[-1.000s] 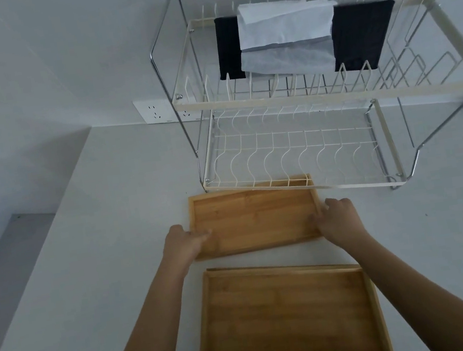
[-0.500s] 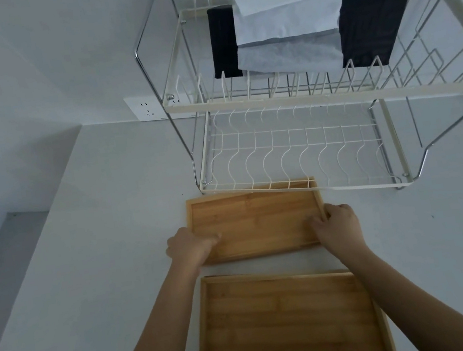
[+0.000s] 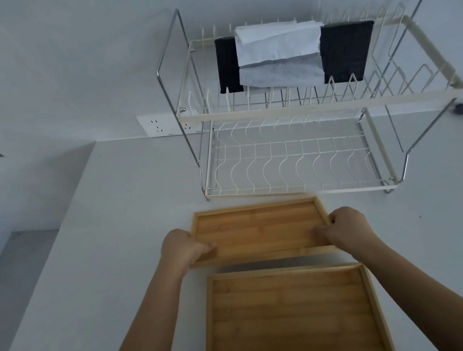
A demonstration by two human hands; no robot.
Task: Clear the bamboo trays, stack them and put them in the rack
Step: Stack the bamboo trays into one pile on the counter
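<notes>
- While both trays lie empty on the counter (image 3: 111, 223), the left hand (image 3: 179, 249) and right hand (image 3: 349, 228) clasp the short ends of the far bamboo tray (image 3: 259, 231), thumbs inside its rim.
- It looks rigid, light and smooth; end grips should suit it.
- The near bamboo tray (image 3: 290, 314) lies just beside it, and the rack (image 3: 297, 159) stands beyond.

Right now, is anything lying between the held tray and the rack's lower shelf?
No. The head view shows only bare white counter between the far tray and the rack's lower shelf.
</notes>
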